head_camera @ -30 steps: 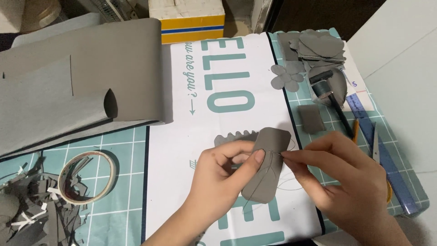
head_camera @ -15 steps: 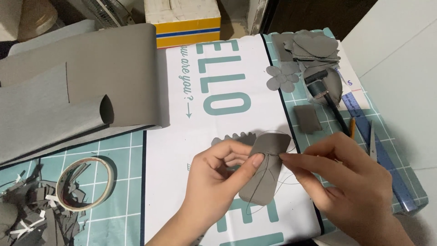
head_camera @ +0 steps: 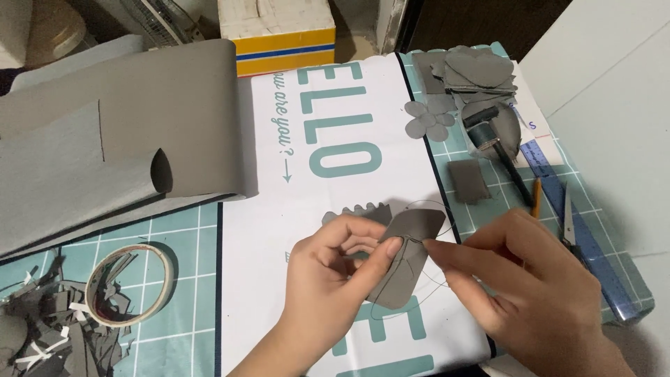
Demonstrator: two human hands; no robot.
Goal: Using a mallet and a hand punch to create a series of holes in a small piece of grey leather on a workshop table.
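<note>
Head view, left to right: left hand (head_camera: 328,269) pinches a rounded grey felt piece (head_camera: 408,255), thumb pressed on its face, fingers curled close behind. Its long axis tilts from lower left up to upper right, above the white printed sheet (head_camera: 279,230). Right hand (head_camera: 530,279) nips dark thread (head_camera: 419,241) at its edge, fingertips narrowed together.
</note>
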